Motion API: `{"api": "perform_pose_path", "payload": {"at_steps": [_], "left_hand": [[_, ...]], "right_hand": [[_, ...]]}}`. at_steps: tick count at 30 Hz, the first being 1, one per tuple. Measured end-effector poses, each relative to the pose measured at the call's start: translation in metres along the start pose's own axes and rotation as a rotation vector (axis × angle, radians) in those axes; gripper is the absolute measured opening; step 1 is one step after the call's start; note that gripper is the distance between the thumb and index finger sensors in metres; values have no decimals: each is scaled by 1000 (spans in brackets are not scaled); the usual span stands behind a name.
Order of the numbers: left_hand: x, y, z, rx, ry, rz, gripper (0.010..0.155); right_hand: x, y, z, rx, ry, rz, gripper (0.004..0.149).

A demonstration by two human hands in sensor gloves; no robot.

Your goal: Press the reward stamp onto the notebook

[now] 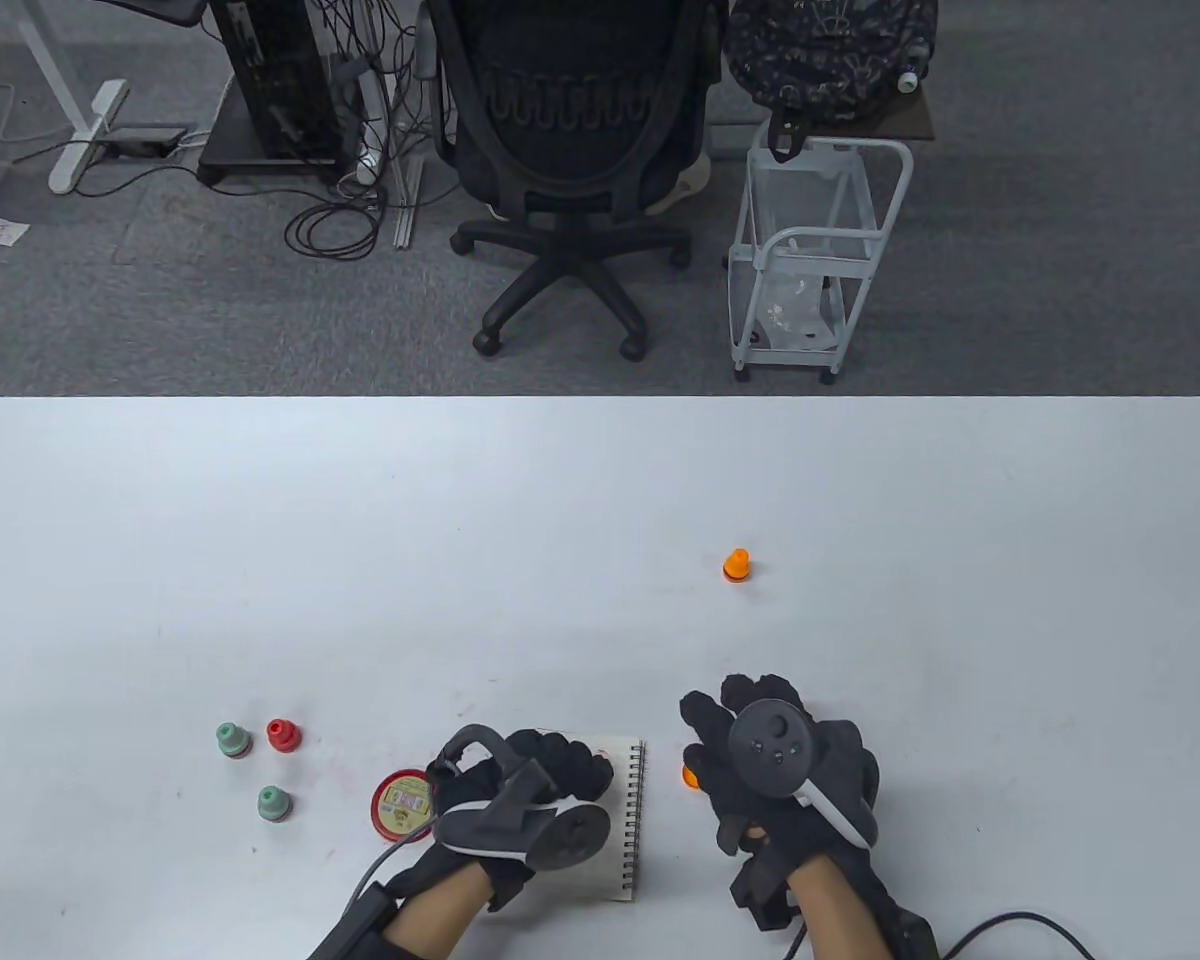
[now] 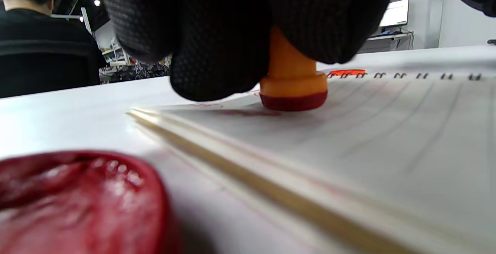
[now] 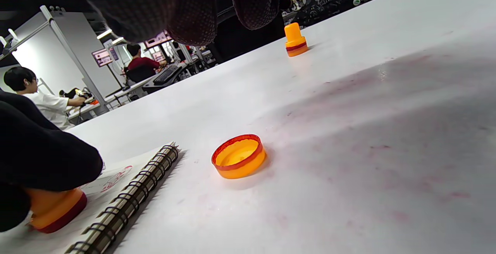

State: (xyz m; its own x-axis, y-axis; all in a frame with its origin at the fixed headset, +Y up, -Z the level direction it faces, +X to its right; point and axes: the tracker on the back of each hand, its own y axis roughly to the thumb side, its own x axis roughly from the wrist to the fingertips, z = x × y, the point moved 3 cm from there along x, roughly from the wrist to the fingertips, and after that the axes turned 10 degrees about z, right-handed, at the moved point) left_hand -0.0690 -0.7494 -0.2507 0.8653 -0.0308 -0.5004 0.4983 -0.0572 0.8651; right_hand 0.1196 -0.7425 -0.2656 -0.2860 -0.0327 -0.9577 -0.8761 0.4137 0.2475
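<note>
My left hand [image 1: 570,770] grips an orange stamp [image 2: 292,87] by its handle, and the dark red base sits flat on the open page of the spiral notebook [image 2: 387,138]. In the right wrist view that stamp [image 3: 54,207] stands on the page near the spiral binding [image 3: 124,199], beside a red print. From above the left hand hides the stamp over the notebook [image 1: 628,830]. My right hand [image 1: 730,730] hovers just right of the notebook with loosely curled fingers [image 3: 193,10], holding nothing. Below it the stamp's orange cap [image 3: 239,161] lies open side up on the table.
A second orange stamp [image 1: 736,566] stands farther out on the table. A red ink pad tin [image 1: 400,803] lies left of the notebook. Two green stamps [image 1: 232,740] [image 1: 274,803] and a red one [image 1: 283,735] stand at the left. Pink ink smears mark the table [image 3: 387,130].
</note>
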Motion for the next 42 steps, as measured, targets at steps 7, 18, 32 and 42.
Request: {"api": "perform_pose_path", "payload": {"at_steps": [7, 18, 32, 42], "left_hand": [[27, -6, -2, -31, -183, 8, 46], [2, 23, 0, 197, -35, 26, 46], [-136, -41, -59, -110, 556, -349, 47], [-163, -47, -54, -235, 736, -390, 47]], "right_hand": [[-1, 1, 2, 0, -5, 2, 56], [1, 6, -2, -17, 15, 23, 56], [-1, 1, -11, -64, 60, -26, 61], [6, -8, -44, -156, 264, -107, 75]]}}
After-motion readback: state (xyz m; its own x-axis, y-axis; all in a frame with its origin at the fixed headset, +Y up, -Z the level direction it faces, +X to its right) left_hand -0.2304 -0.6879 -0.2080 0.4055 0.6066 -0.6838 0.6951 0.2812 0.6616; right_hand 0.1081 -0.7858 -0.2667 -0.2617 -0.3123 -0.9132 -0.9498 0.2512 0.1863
